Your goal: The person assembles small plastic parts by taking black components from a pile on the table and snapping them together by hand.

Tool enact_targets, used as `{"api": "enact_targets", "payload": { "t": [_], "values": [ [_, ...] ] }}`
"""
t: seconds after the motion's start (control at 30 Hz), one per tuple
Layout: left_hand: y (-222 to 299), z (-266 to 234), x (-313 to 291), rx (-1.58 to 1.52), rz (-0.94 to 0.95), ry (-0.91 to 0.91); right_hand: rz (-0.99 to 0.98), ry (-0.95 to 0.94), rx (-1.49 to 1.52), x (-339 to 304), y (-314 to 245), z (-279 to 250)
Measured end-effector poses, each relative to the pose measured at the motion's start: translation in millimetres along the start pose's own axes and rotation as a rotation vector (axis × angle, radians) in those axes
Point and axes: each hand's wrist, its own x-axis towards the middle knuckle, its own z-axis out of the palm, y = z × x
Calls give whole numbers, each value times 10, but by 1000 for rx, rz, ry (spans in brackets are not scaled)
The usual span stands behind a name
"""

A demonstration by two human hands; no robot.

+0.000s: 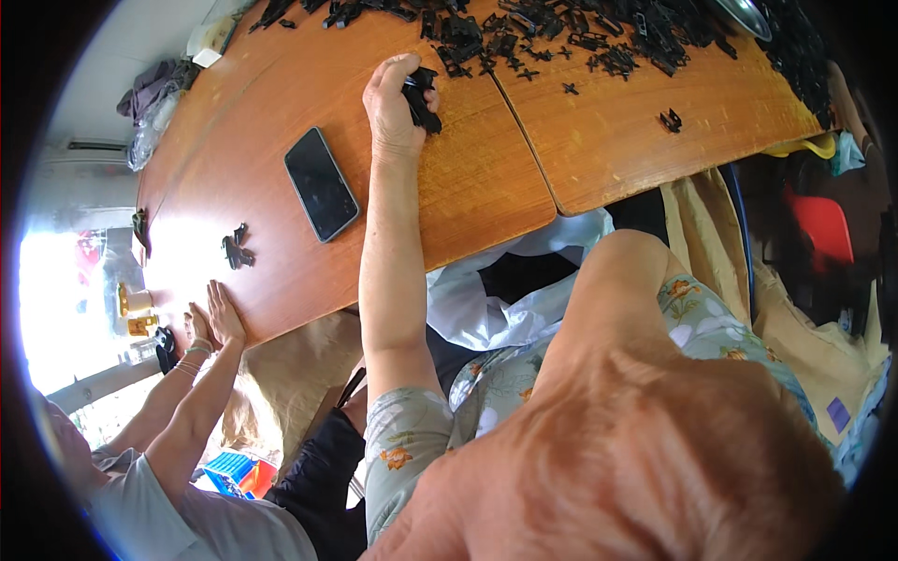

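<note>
My left hand (pixel 391 105) is closed around several small black plastic parts (pixel 424 101), just above the wooden table (pixel 458 178). Its fingers curl over them, and black ends stick out beside the thumb. My right arm bends sharply at the elbow, bringing my right hand (pixel 645 449) up very close to the camera. The back of that hand looks large and blurred; its fingers cannot be made out. Left of my left forearm lies a dark-screened smartphone (pixel 322 184). Loose black plastic parts (pixel 468 42) are heaped beyond my left hand.
A larger black heap (pixel 795 56) and a metal bowl's rim (pixel 745 17) sit at the far right. Single parts lie scattered, including one clip (pixel 671 120). At left, another person's hands (pixel 223 316) rest on the table edge near a few black pieces (pixel 236 248). A white plastic bag (pixel 486 318) hangs below the edge.
</note>
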Motion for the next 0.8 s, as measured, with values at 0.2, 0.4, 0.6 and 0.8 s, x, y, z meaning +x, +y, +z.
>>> {"api": "enact_targets", "payload": {
  "t": [0.2,0.4,0.6,0.8],
  "values": [
    [-1,12,11,-41,-6,-17,-41,20,35,42,26,116],
    [15,27,-11,3,11,-10,-68,10,97,88,65,229],
    [12,9,-26,-40,10,-12,-69,-24,156,88,90,309],
    [29,-33,3,-35,6,-12,-85,-35,210,91,107,352]
  ]
}}
